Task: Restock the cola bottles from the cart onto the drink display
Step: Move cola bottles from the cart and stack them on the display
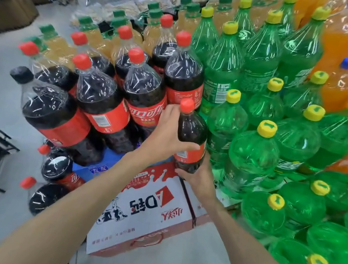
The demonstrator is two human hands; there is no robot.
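Both hands (163,139) (198,177) grip cola (191,134); may knock green bottles (225,121) at 3 o'clock, tight gap.

A red-capped cola bottle (191,138), dark with a red label, stood nearly upright between the stacked colas (142,96) and the green bottles (252,155), held above a white carton (147,212).

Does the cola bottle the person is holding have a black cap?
No, the held cola bottle, gripped by the left hand and right hand, has a red cap.
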